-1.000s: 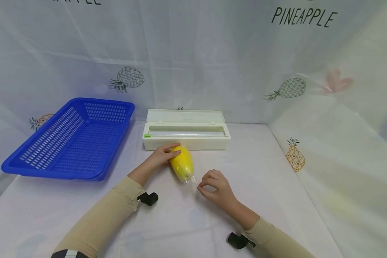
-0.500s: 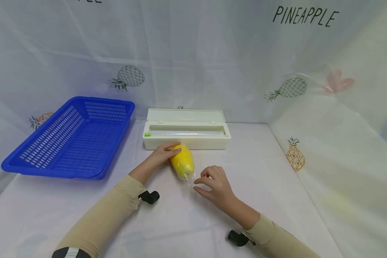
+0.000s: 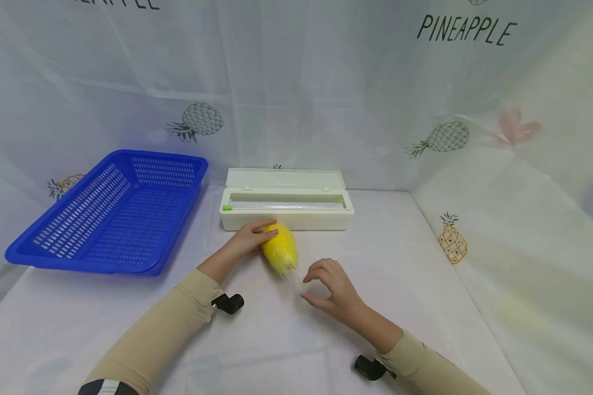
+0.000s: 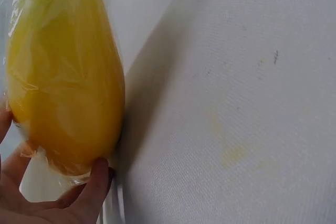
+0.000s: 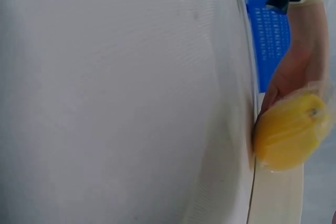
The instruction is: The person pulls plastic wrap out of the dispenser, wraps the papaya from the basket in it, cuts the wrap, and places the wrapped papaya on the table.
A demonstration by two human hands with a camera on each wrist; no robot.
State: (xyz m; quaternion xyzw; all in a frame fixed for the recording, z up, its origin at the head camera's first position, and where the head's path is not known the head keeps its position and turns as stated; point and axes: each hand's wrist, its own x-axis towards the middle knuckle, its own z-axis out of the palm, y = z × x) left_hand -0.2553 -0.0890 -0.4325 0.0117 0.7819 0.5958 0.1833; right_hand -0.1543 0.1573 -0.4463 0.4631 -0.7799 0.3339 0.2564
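Mango [image 3: 279, 249], yellow and sheathed in clear plastic film, lies on the white-covered table [image 3: 425, 285] just in front of the white film dispenser box [image 3: 286, 206], whose lid stands open. Left hand [image 3: 249, 237] holds the far end of the mango, thumb laid over the top and fingers [image 4: 92, 184] curled under it (the left wrist view shows the film crinkled against the skin of the fruit). Right hand [image 3: 332, 288] hovers just beside the mango's near end, fingers loosely bent and spread apart, gripping nothing; whether a fingertip touches the loose tail of film there cannot be told. Blue slotted basket [image 3: 113, 211] sits well off to the left on the table. Pineapple-print cloth [image 3: 440, 137] hangs behind and to the right.
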